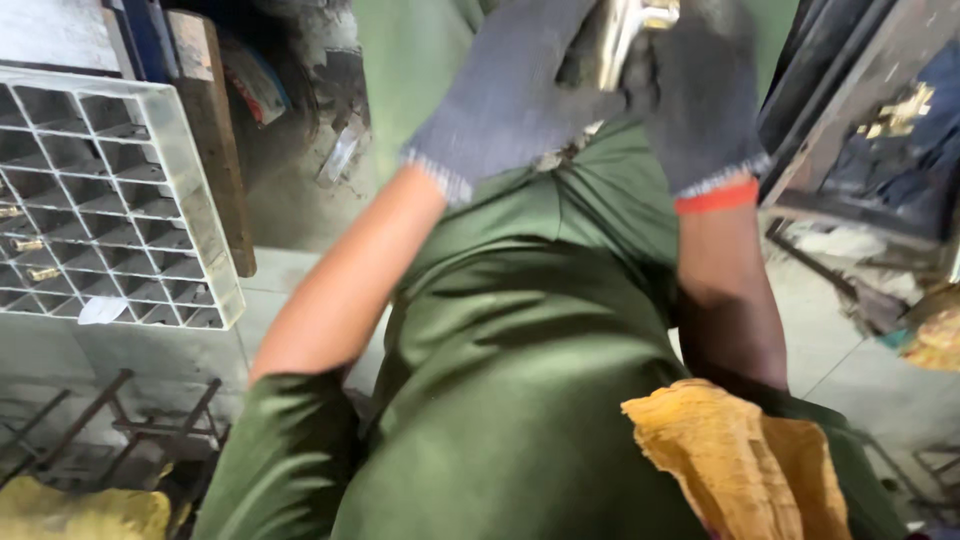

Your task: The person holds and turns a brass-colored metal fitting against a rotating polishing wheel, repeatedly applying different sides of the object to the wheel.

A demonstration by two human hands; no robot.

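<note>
a white gridded crate (120, 200) sits at the far left with a few brass pieces in its cells. the left hand (510, 95), in a grey glove, and the right hand (705, 100), gloved alike, both close around a shiny brass metal part (625, 30) between them at the top. below lie green clothing (520, 380), a yellow cloth (740, 460) and a pale tiled floor (840, 370).

floor (860, 380): pale tiles | on it: white grid crate (190, 220), metal rods (90, 410)
</note>
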